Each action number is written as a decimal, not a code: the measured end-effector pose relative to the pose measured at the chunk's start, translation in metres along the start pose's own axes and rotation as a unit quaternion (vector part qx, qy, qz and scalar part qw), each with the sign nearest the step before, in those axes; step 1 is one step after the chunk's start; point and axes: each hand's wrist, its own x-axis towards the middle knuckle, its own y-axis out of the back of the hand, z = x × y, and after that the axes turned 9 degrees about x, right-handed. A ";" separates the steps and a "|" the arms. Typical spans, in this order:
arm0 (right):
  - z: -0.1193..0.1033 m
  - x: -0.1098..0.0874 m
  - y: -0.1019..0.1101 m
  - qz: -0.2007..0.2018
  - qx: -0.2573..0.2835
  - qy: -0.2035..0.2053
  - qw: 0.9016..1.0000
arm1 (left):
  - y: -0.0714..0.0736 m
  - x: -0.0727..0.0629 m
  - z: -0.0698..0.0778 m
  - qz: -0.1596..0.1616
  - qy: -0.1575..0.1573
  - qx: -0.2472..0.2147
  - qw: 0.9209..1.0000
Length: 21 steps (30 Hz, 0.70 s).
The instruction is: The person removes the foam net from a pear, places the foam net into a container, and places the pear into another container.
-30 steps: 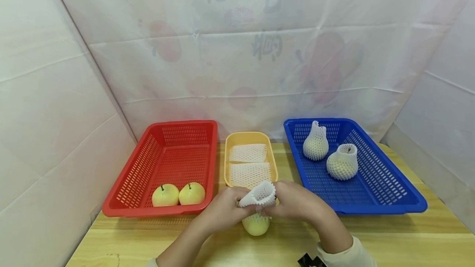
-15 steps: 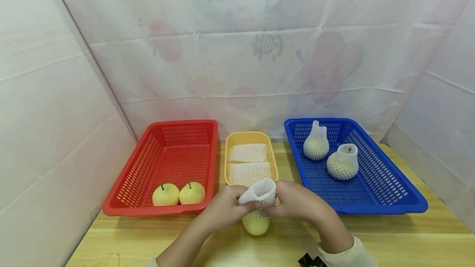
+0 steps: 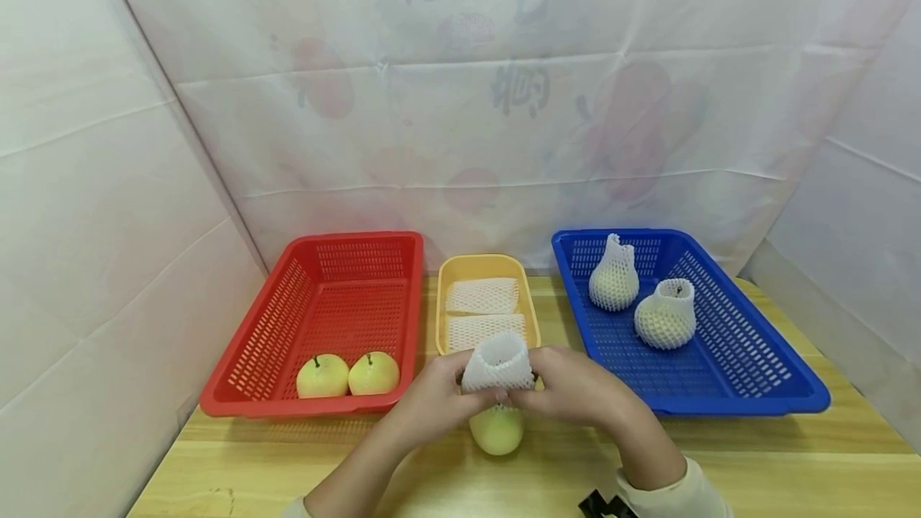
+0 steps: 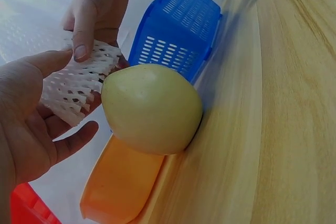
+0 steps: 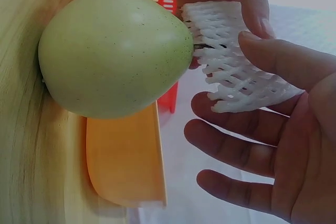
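A white foam fruit net (image 3: 498,370) is spread between both hands, its wide mouth upward in the head view. My left hand (image 3: 440,392) grips its left side, thumb in front and fingers behind. On the opposite side my right hand (image 3: 568,386) pinches it the same way, the two thumbs nearly meeting. Just below the net a pale yellow pear (image 3: 496,432) stands on the table. In the right wrist view the pear's stem reaches the lower edge of the foam net (image 5: 236,61), while the pear (image 5: 113,53) itself is bare.
Two bare pears (image 3: 347,375) lie in the red basket (image 3: 309,408) at left. The yellow tray (image 3: 531,318) behind the hands has flat foam nets (image 3: 482,295) in it. Two netted pears (image 3: 639,306) sit in the blue basket (image 3: 734,404) at right.
The foam net has been pulled more upright and its mouth has widened. Both thumbs have come together at its front. The pear beneath has stayed in place.
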 end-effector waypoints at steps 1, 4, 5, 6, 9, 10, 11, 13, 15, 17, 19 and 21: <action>0.000 0.000 0.000 0.002 -0.002 -0.002 1.000 | 0.000 0.000 0.000 0.000 0.001 -0.005 1.000; -0.001 0.000 0.001 0.010 -0.004 -0.014 1.000 | 0.000 0.000 0.001 0.009 0.001 -0.013 1.000; -0.001 -0.001 0.002 0.013 -0.003 -0.019 1.000 | 0.000 0.001 0.001 0.014 0.000 -0.015 1.000; -0.002 -0.001 0.002 0.016 -0.003 -0.023 1.000 | 0.001 0.001 0.001 0.021 0.000 -0.016 1.000; -0.002 -0.001 0.002 0.025 -0.003 -0.035 0.999 | 0.001 0.001 0.000 0.045 -0.002 -0.013 0.999; -0.001 -0.001 0.003 0.027 -0.004 -0.039 0.999 | 0.001 0.001 0.000 0.052 -0.003 -0.011 0.999; -0.001 -0.001 0.003 0.028 -0.001 -0.041 0.999 | 0.001 0.001 0.000 0.059 -0.003 -0.007 0.998; -0.001 -0.001 0.003 0.030 0.002 -0.045 0.999 | 0.001 0.001 -0.001 0.068 -0.004 -0.002 0.998; 0.000 -0.001 0.003 0.032 0.007 -0.043 0.999 | 0.001 0.001 -0.001 0.072 -0.006 -0.003 0.997; 0.000 -0.001 0.004 0.033 0.019 -0.038 0.999 | 0.001 0.001 -0.002 0.074 -0.005 -0.011 0.997; 0.000 -0.001 0.004 0.035 0.029 -0.030 0.999 | 0.000 0.001 -0.002 0.076 -0.005 -0.026 0.997; 0.000 -0.001 0.004 0.037 0.039 -0.019 0.998 | 0.000 0.002 -0.003 0.076 -0.005 -0.046 0.996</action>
